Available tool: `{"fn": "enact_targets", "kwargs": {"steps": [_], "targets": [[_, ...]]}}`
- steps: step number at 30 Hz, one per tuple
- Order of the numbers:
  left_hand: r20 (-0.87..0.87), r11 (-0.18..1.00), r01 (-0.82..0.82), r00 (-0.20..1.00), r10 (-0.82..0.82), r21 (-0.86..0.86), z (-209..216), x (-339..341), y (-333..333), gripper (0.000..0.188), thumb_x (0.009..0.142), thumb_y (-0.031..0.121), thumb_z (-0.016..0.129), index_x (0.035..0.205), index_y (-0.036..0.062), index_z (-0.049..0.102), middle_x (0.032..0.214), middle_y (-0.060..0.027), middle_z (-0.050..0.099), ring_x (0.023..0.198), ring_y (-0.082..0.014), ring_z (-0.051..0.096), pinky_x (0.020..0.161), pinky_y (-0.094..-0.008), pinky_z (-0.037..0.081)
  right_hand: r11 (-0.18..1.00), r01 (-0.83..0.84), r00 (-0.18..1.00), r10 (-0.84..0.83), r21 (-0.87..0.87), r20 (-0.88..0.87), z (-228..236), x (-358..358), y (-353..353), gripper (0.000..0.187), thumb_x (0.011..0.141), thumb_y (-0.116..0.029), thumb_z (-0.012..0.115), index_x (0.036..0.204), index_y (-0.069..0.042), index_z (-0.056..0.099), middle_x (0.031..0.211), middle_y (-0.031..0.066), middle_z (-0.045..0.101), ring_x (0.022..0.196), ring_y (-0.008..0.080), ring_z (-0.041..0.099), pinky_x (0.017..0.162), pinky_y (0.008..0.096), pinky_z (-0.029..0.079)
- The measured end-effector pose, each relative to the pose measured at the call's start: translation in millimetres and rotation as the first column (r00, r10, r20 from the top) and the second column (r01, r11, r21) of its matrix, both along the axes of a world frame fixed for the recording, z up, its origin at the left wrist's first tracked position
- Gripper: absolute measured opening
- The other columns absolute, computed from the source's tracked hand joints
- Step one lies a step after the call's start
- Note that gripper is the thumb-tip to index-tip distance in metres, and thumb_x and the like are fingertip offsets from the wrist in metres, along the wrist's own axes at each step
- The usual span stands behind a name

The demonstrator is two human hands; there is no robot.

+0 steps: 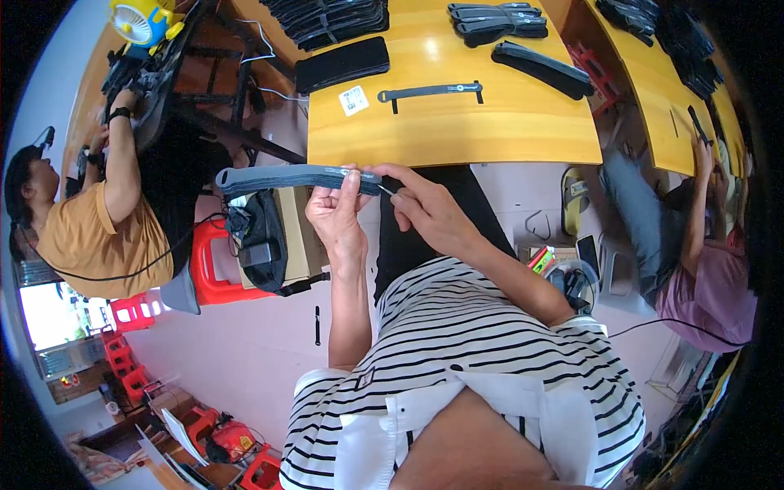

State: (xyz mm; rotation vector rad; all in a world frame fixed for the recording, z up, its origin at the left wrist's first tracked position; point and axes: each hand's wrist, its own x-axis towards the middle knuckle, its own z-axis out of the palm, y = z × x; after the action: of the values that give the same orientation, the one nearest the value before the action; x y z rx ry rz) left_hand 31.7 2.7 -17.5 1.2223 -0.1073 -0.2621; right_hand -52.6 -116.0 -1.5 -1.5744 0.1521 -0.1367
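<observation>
My left hand (337,216) is closed around a stack of grey and black fabric straps (278,177), thumb on top near the right end. The stack lies level in front of the table's near edge, its slotted rounded ends pointing left. At its right end my right hand (437,214) is closed in a pinch, index finger touching the straps. A thin pale pointed piece (386,190) sticks out from its fingers; its kind is too small to tell. On the yellow table (457,143) a single strap (430,91) lies across two short black marks.
A white label (354,100), a black strap pile (343,65), a bundled pile (498,23) and a fanned pile (543,69) lie on the table. Red stools (214,265) stand left. Co-workers sit at left (106,237) and right (710,286); a clear bin (576,286) is beside me.
</observation>
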Motion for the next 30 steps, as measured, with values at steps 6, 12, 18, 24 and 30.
{"fn": "enact_targets", "kwargs": {"steps": [6,12,18,24,30], "targets": [[0.084,1.000,-0.004,0.996,0.002,0.023,2,-5,-5,0.017,0.081,0.005,0.062,0.098,-0.0003,0.059,0.086,-0.0088,0.065,0.075,-0.0094,0.062,0.064,-0.0189,0.051,0.998,0.031,0.999,-0.032,0.061,0.012,-8,1,0,0.039,0.086,-0.002,0.043,0.125,-0.007,0.044,0.058,0.0015,0.047,0.052,0.0073,0.044,0.052,0.0206,0.036],[0.172,0.998,-0.021,0.985,0.010,0.064,4,-13,-10,0.017,0.081,-0.002,0.060,0.097,-0.0032,0.058,0.090,-0.0090,0.064,0.081,-0.0086,0.059,0.071,-0.0197,0.048,0.983,0.080,0.996,-0.083,0.166,0.011,-8,0,1,0.036,0.089,-0.005,0.043,0.124,-0.009,0.049,0.059,0.0011,0.050,0.046,0.0036,0.040,0.042,0.0164,0.032],[0.310,0.988,-0.034,0.951,-0.016,0.153,2,-23,-11,0.020,0.078,-0.007,0.060,0.098,-0.0053,0.058,0.096,-0.0093,0.062,0.084,-0.0112,0.058,0.076,-0.0212,0.046,0.915,0.035,0.999,-0.015,0.403,-0.052,-6,-5,-5,0.036,0.089,-0.006,0.045,0.124,-0.010,0.050,0.060,0.0031,0.053,0.040,0.0028,0.038,0.036,0.0147,0.028],[0.560,0.948,-0.145,0.827,-0.040,0.282,0,-27,-13,0.019,0.078,-0.004,0.062,0.097,-0.0048,0.059,0.096,-0.0103,0.062,0.086,-0.0137,0.057,0.079,-0.0238,0.045,0.796,0.069,0.996,-0.026,0.601,-0.080,-10,-7,-2,0.034,0.089,-0.006,0.046,0.122,-0.009,0.052,0.060,0.0047,0.055,0.040,0.0031,0.040,0.036,0.0150,0.029],[0.014,0.982,0.123,0.992,-0.123,-0.141,2,-14,-3,0.014,0.083,-0.002,0.054,0.097,-0.0020,0.058,0.092,-0.0080,0.062,0.079,-0.0106,0.060,0.066,-0.0224,0.051,0.951,0.117,0.993,-0.118,0.287,-0.013,-3,-8,-5,0.029,0.087,-0.006,0.049,0.115,-0.007,0.057,0.059,0.0029,0.056,0.040,0.0022,0.041,0.036,0.0151,0.031]]}}
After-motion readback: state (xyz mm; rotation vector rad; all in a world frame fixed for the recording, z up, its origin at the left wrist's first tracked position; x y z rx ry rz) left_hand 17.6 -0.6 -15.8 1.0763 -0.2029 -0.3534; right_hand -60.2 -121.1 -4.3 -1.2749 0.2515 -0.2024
